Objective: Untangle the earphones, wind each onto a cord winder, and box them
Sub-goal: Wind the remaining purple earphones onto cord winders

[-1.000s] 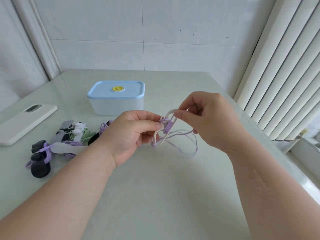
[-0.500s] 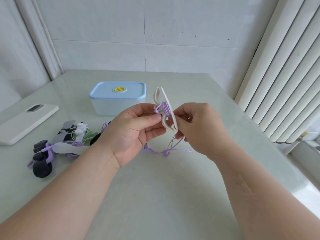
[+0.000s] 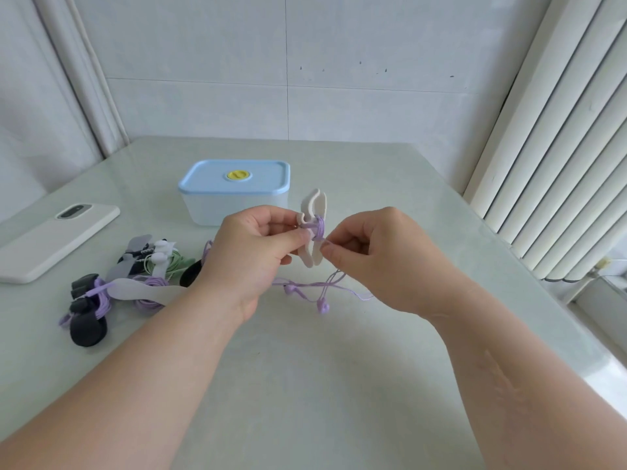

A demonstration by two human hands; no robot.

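left hand (image 3: 258, 256): pinches white winder (image 3: 314, 228), upright above surface (image 3: 339, 385) | right hand (image 3: 380, 262): pinches purple cord (image 3: 319, 228) at winder (few turns wound) | earbuds (image 3: 322, 305): trailing on surface | box (image 3: 234, 191): lidded, behind

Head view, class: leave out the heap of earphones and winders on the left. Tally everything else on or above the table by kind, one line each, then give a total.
lidded box: 1
phone: 1
white cord winder: 1
purple earphones: 1
Total: 4
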